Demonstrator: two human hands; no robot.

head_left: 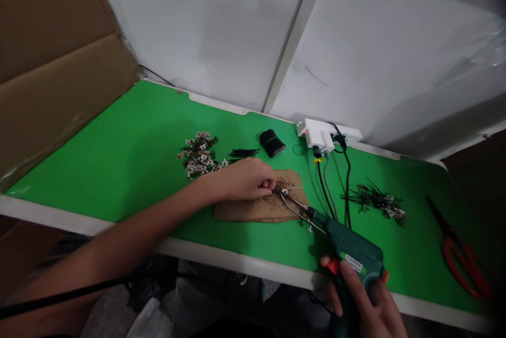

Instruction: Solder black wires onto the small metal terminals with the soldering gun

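In my right hand (363,296) is a green soldering gun (356,248) with a red trigger; my fingers wrap its handle. Its metal tip and thin feed tube point left and meet a small whitish metal part (284,192). My left hand (253,180) is closed in a pinch right beside that part; what lies between its fingers is dark and too small to name. Under both sits a piece of brown cardboard (237,211), speckled with dark burn marks. Behind my left hand are a pile of small metal parts (201,156) and short black wires (244,153).
A bundle of black wires (272,143) lies at the back. A white power strip (328,135) with plugged-in cables (348,190) stands against the wall. Wired parts (377,201) and red-handled scissors (460,259) lie to the right on the green tabletop (130,132). A cardboard box (59,79) rises at left.
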